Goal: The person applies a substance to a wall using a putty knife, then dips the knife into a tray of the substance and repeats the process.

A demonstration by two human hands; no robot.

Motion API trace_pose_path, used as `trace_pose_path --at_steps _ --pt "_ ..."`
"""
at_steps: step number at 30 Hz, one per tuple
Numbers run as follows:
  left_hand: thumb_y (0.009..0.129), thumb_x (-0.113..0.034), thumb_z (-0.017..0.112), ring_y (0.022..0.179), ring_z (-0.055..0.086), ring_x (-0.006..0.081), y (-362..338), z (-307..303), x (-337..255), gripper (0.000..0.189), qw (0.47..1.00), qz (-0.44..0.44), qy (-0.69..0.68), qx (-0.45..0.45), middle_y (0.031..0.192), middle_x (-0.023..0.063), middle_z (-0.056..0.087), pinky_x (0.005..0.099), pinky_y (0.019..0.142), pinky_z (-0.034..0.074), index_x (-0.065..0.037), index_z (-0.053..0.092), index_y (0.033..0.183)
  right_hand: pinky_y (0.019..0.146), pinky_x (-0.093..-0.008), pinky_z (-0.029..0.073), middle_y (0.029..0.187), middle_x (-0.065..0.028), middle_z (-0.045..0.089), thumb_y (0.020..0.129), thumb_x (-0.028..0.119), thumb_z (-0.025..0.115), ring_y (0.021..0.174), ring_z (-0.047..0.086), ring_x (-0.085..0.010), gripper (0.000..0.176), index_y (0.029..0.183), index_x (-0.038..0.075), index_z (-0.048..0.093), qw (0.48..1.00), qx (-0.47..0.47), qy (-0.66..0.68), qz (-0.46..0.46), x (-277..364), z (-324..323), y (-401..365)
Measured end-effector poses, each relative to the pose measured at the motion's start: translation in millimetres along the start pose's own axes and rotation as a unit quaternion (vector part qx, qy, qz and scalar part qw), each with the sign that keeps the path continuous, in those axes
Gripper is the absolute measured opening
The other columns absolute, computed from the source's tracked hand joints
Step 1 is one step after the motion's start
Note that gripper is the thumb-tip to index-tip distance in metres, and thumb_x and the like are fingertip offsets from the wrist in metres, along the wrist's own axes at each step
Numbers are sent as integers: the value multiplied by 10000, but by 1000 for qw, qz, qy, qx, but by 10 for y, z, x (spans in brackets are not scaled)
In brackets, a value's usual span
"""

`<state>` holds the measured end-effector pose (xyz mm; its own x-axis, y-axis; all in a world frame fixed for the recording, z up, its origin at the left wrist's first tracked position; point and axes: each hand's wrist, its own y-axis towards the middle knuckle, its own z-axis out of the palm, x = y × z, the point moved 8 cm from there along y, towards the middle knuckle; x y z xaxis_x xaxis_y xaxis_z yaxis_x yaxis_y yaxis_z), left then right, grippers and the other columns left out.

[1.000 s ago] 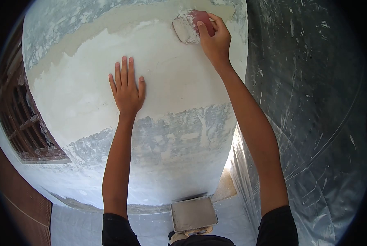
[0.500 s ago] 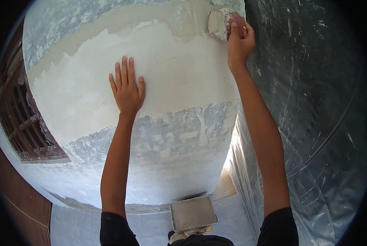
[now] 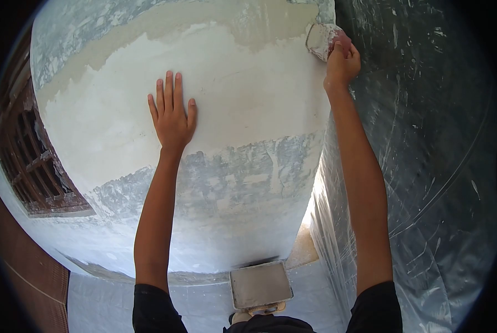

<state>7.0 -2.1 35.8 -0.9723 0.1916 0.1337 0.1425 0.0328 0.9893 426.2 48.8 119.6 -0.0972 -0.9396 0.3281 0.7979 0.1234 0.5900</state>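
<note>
My left hand (image 3: 172, 122) lies flat with its fingers spread on the pale, plastered band of the wall (image 3: 243, 94). My right hand (image 3: 343, 64) is raised at the wall's right edge, its fingers closed round the reddish back of a putty-smeared tool (image 3: 322, 41). The tool's broad, whitish side faces left, against or very close to the wall. Beige, damper-looking plaster runs along the upper part of the band, and patchy blue-grey wall shows above and below it.
Plastic sheeting (image 3: 426, 166) hangs along the right side. A brown wooden lattice window (image 3: 40, 166) is set in the wall at the left. Low at the centre is a rectangular tray (image 3: 261, 284) with a grey surface. Light-blue covering (image 3: 104, 305) lies on the floor.
My right hand and the tool have moved right and slightly down, to the wall's right edge. My left hand has stayed in almost the same place.
</note>
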Motion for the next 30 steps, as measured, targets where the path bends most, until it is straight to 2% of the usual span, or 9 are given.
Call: trace_pose_path --at_steps 4,6,7,8,9,12,17,21,30 --pt "1027 -304 469 1567 229 264 4 -10 1 630 1000 0 3 -3 1685 48 299 514 1271 104 -163 321 1623 855 -342 557 1149 -172 689 928 156 720 1037 682 -230 385 1243 -35 609 999 1 51 8 269 10 -212" --pt "1028 -306 469 1566 233 262 2 -12 -2 625 1000 0 0 -1 1682 48 307 511 1270 109 -162 329 1620 884 -359 549 1153 -183 668 935 179 716 1045 675 -242 382 1257 -2 617 984 168 -14 -58 627 416 -576" --pt "1028 -306 469 1566 233 262 4 -13 -4 625 1000 0 -1 -1 1682 48 307 511 1270 109 -162 329 1620 911 -377 536 1131 -176 656 939 206 713 1055 663 -254 374 1261 37 628 971 213 -40 -102 672 611 -701" --pt "1028 -307 470 1565 236 262 6 -17 -2 623 1000 0 -4 -2 1681 48 309 511 1269 111 -161 334 1618 854 -288 529 1095 -117 731 973 197 709 976 677 -149 384 1288 3 608 953 245 -61 -168 744 760 -856" --pt "1028 -308 472 1564 239 261 3 -22 0 621 1000 0 -7 -2 1680 48 312 510 1269 113 -161 339 1616 878 -318 533 1089 -134 721 959 210 719 968 682 -187 379 1280 29 628 947 282 -40 -147 813 904 -976" --pt "1004 -320 512 1534 318 257 6 -43 2 613 1000 -1 5 -20 1650 36 384 508 1258 168 -168 410 1589 893 -347 539 1082 -151 703 937 206 735 979 684 -227 371 1266 59 648 922 278 -120 -244 902 1112 -1045" --pt "999 -320 525 1532 321 243 3 -55 3 610 1000 2 0 -21 1648 32 387 497 1259 176 -171 425 1581 842 -342 561 1161 -151 699 933 192 724 1049 680 -209 404 1278 8 624 964 183 -143 -127 490 884 -369" --pt "1020 -319 489 1554 268 252 -8 -42 13 626 1000 4 -18 -14 1674 36 329 510 1267 134 -169 353 1612 950 -353 538 1251 -189 660 920 125 704 1014 695 -263 389 1250 -47 592 997 -4 -74 -13 184 204 88" --pt "1006 -277 530 1550 271 273 -57 -69 75 645 996 19 -85 1 1675 47 324 523 1261 162 -155 347 1612 1014 -307 494 1297 -114 653 1000 89 659 1158 633 -173 382 1348 -27 551 987 45 -18 150 261 -504 -816"
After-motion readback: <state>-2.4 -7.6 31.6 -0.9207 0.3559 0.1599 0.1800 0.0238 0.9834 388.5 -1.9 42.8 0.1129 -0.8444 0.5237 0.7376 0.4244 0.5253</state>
